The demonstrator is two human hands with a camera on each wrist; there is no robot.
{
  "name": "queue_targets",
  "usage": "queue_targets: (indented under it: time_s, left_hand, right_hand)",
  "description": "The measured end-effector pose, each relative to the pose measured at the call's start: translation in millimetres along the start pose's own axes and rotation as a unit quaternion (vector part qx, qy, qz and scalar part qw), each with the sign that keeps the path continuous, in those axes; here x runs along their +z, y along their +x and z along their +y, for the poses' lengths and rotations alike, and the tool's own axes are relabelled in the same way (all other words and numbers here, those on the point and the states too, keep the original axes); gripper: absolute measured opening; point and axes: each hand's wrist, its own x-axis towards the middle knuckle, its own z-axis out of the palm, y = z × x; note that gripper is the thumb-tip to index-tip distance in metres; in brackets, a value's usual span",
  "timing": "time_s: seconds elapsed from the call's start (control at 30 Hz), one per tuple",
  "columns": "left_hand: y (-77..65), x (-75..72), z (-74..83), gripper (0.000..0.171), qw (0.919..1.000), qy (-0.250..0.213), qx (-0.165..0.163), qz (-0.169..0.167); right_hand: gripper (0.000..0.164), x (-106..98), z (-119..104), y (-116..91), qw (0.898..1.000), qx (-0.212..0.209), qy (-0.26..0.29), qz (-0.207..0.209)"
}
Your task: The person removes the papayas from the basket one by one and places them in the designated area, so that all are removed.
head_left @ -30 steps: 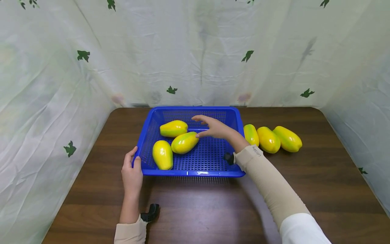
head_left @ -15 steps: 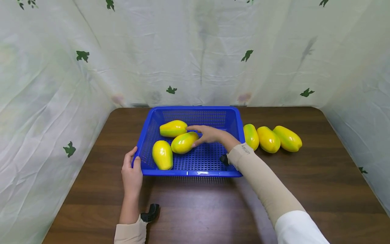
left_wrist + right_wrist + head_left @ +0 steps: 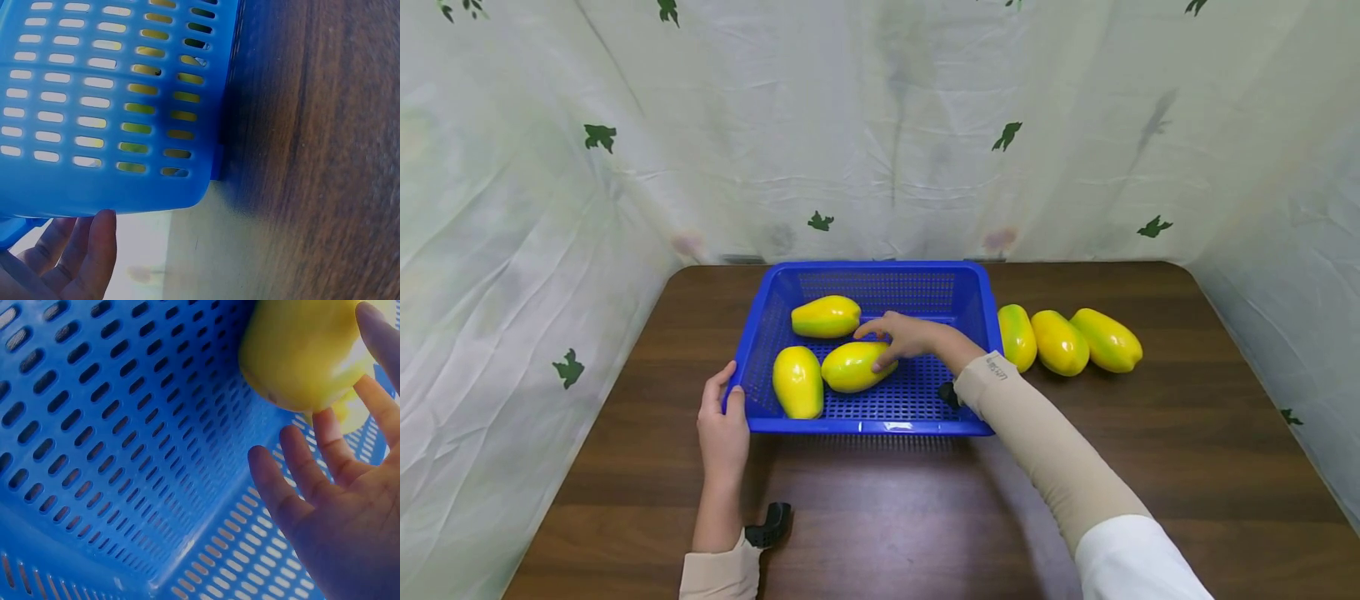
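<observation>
A blue perforated plastic basket (image 3: 868, 427) stands on the table with three glossy yellow-green papayas inside: one at the back left (image 3: 826, 317), one at the front left (image 3: 798, 383) and one near the middle (image 3: 850, 368). My left hand (image 3: 724, 425) grips the basket's left rim, thumb on top; its fingers (image 3: 100, 244) show under the edge in the left wrist view. Reaching in from the right, my right hand (image 3: 904, 335) is at the middle papaya. Its thumb lies over that fruit, while its fingers (image 3: 331, 440) are spread apart in the right wrist view.
Three more papayas (image 3: 1060, 343) lie in a row on the brown wooden table (image 3: 910, 517), just right of the basket. A pale curtain (image 3: 895, 167) with green leaf shapes closes off the back and sides. Black wrist devices (image 3: 769, 525) sit on the sleeves.
My right hand has come down to the middle papaya, which has shifted towards the basket's front and turned more level. My left hand keeps its hold on the rim.
</observation>
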Motion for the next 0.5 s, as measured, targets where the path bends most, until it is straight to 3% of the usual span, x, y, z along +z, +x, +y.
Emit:
queue_targets:
  time_s: [0.13,0.5]
  left_hand:
    - [-0.6,-0.3,0.4,0.035,1.0000,-0.003,-0.001,-0.002]
    - [-1.2,-0.5,0.2,0.036,0.9999,-0.010,-0.003,-0.007]
  right_hand:
    - [0.054,1.2,-1.8,1.0,1.000,-0.002,-0.011,-0.008]
    - [0.053,1.6,-2.5,-0.9,0.999,0.011,0.029,-0.032]
